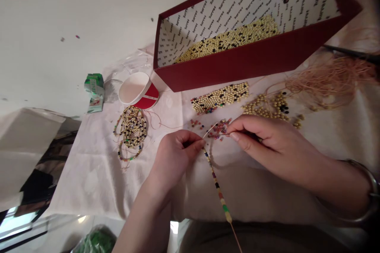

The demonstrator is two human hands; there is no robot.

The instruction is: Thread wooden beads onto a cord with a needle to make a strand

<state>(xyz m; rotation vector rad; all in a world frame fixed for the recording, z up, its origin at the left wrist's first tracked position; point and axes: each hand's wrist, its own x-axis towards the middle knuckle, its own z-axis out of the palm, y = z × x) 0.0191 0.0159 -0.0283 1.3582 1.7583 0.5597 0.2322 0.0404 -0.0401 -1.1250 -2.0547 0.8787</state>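
Note:
My left hand [173, 156] is closed, thumb and forefinger pinching the upper end of a beaded string [220, 194]. Small beads in yellow, green, black and brown run down the string, and its bare cord trails past the bottom edge. A pale cord end [211, 129] sticks up beyond the left fingertips. My right hand [267, 142] pinches a thin, dark, needle-like strand [222, 134] that reaches toward the left fingers; it is too fine to tell needle from cord. Loose reddish beads [221, 126] lie on the cloth just behind the fingertips.
A long dark-red box [237, 63] holds many yellow and black beads. Before it lie a bead patch [221, 97], scattered yellow beads [258, 104] and tangled pink cords [329, 83]. Leftward are a paper cup [150, 97], finished bead strands [132, 126] and a green packet [94, 87].

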